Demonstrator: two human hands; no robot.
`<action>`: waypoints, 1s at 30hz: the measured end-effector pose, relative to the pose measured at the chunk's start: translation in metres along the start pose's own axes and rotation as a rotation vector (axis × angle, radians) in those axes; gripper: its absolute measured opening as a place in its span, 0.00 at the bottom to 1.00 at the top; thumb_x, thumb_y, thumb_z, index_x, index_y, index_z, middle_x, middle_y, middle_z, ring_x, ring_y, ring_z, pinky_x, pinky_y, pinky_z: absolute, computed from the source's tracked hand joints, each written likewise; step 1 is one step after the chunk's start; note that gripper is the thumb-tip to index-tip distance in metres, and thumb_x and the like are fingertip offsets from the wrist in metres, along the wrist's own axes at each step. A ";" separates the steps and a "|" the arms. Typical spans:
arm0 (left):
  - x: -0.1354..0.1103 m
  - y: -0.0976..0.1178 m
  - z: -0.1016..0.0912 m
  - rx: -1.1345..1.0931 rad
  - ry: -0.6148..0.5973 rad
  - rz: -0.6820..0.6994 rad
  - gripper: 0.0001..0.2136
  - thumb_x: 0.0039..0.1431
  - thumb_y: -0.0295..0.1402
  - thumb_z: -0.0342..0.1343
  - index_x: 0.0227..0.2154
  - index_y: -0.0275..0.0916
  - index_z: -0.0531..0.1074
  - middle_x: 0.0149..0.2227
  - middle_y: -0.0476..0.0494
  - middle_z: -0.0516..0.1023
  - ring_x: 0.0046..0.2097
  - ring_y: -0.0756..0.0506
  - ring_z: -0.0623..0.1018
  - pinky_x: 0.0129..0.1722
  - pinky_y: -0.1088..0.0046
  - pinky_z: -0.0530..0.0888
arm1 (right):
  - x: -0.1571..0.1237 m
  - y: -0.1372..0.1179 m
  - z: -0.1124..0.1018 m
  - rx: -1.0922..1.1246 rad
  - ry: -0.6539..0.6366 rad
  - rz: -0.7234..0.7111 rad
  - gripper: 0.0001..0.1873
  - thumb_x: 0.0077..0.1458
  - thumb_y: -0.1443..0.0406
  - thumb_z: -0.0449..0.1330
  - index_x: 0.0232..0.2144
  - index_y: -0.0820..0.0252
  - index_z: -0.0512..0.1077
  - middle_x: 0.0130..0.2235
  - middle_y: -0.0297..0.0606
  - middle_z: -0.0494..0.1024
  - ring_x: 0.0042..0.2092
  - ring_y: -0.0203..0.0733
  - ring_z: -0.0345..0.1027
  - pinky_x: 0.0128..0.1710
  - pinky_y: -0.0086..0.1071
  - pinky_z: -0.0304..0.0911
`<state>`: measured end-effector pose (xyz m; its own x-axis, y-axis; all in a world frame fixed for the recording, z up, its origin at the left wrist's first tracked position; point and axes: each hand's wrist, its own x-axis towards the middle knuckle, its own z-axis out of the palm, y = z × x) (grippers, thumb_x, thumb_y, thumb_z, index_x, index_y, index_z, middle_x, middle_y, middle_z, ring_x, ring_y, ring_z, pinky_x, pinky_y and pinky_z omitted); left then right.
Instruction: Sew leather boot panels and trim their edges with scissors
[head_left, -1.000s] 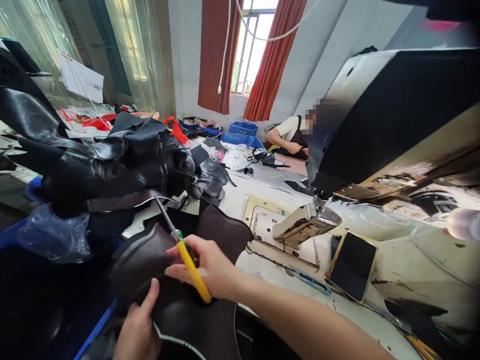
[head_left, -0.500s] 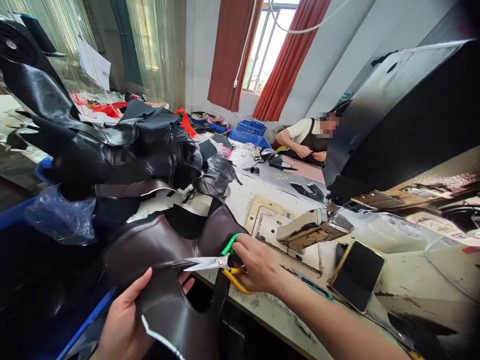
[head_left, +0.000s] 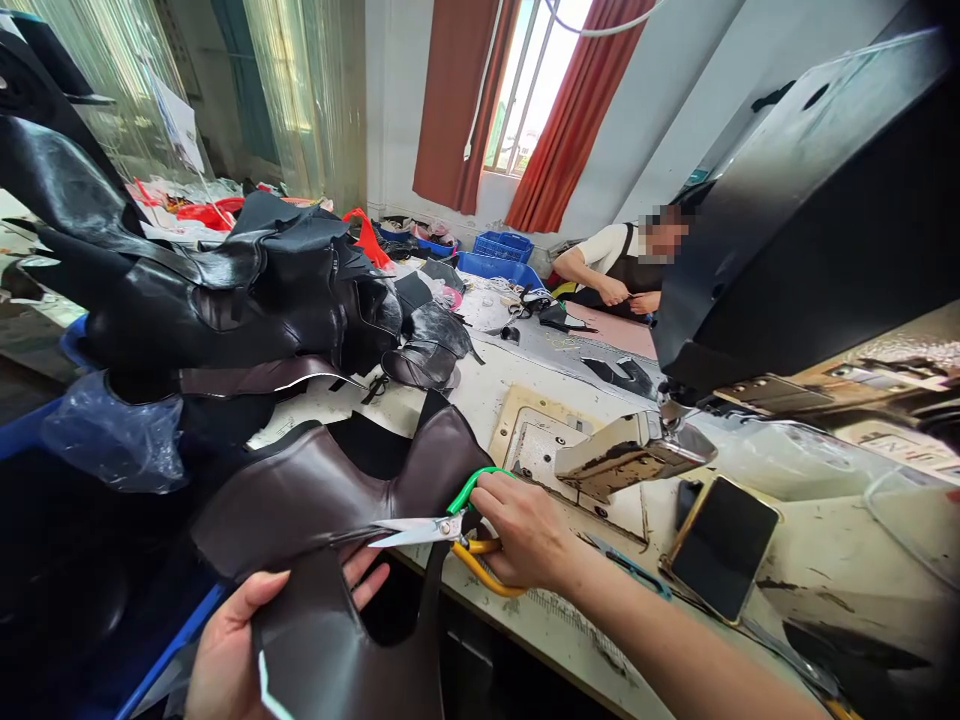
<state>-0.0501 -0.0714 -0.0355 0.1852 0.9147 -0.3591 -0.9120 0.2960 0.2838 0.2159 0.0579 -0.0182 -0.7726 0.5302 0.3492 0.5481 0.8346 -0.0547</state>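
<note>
My right hand (head_left: 529,530) grips a pair of scissors (head_left: 420,530), one handle green and the other yellow. The blades stand apart, pointing left, at the edge of a dark brown leather piece (head_left: 322,490). My left hand (head_left: 232,640) holds that piece from below, thumb on top and some fingers showing through a gap beneath the blades. A white edge strip (head_left: 268,690) runs along the lower left of the leather. The rest of my left fingers are hidden under it.
A sewing machine bed arm (head_left: 637,450) rises at right, beside a phone (head_left: 720,545). Black leather pieces (head_left: 247,290) are heaped at left, above a blue bin (head_left: 176,640) and a clear plastic bag (head_left: 116,430). Across the table another person (head_left: 622,270) sits working with both hands.
The leather and my left hand have shifted slightly left and down. The scissors stay at nearly the same spot, their blades still apart, and the gap below them shows more of my left fingers.
</note>
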 end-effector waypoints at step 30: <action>-0.011 0.003 0.037 0.158 0.052 0.030 0.20 0.51 0.27 0.48 0.42 0.21 0.79 0.54 0.21 0.72 0.60 0.24 0.66 0.61 0.39 0.59 | 0.001 0.009 -0.015 -0.136 0.069 -0.112 0.05 0.45 0.72 0.51 0.25 0.57 0.59 0.27 0.35 0.65 0.27 0.41 0.53 0.26 0.35 0.44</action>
<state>-0.0412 -0.0703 0.0023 0.1353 0.9096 -0.3928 -0.8472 0.3118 0.4302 0.2248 0.0636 -0.0040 -0.8102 0.4196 0.4092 0.5016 0.8576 0.1138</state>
